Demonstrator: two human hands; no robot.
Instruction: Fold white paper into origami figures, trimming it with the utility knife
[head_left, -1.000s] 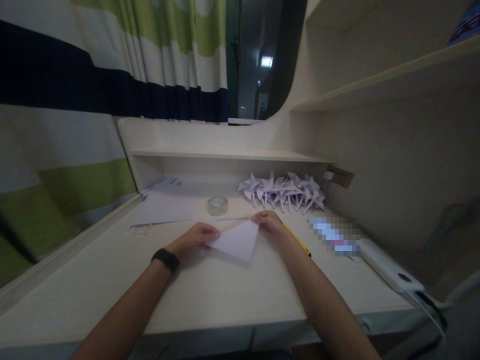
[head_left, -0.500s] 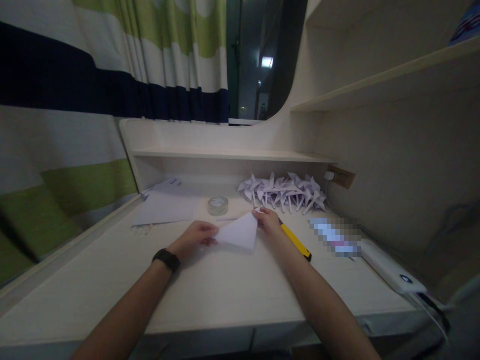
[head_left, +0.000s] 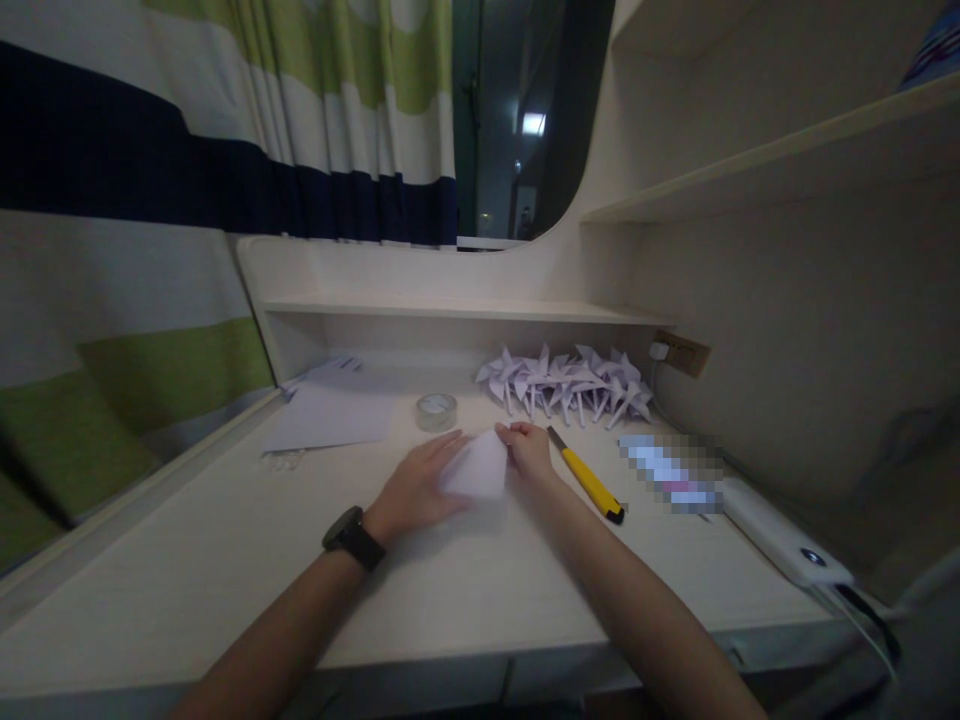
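A small folded white sheet of paper [head_left: 480,468] is between my two hands above the desk. My right hand [head_left: 528,447] pinches its upper right corner between thumb and fingers. At the paper's left side is my left hand [head_left: 424,487], fingers stretched and the thumb spread away from them; it is slightly blurred and touches the paper's edge. Just right of my right hand lies a yellow utility knife [head_left: 591,482], its blade end pointing away from me. A roll of clear tape [head_left: 436,411] sits behind the paper.
White paper pinwheels [head_left: 566,382] are lined up at the back right under the shelf [head_left: 465,312]. A stack of white paper [head_left: 330,405] lies at the back left. A blurred-out flat object [head_left: 670,473] and a white power strip [head_left: 784,535] with cables are at the right.
My left hand has moved right and its fingers have spread beside the paper. The paper shows a smaller face. My right hand keeps its pinch, shifted slightly left, uncovering more of the knife.
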